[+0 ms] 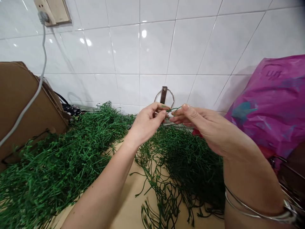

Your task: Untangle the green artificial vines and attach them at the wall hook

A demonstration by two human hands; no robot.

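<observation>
Close together near the middle of the view, my left hand [152, 119] and my right hand [194, 117] both pinch a thin green plastic stem [176, 109], which bends between the fingertips. Below my right hand lies a dark green heap of thin stems with small split tips [193, 156]. To the left of my left forearm spreads a second, brighter green heap of branched stems [78, 152]. Loose strands [154, 181] straggle across the tan surface between the heaps.
A tan work surface [128, 200] butts against a white tiled wall [126, 47]. At left stands a cardboard box [21, 98], with a white cable [43, 63] hanging from a wall socket in front of it. A purple plastic bag [274, 101] bulges at right. A brown strap [164, 94] stands against the wall.
</observation>
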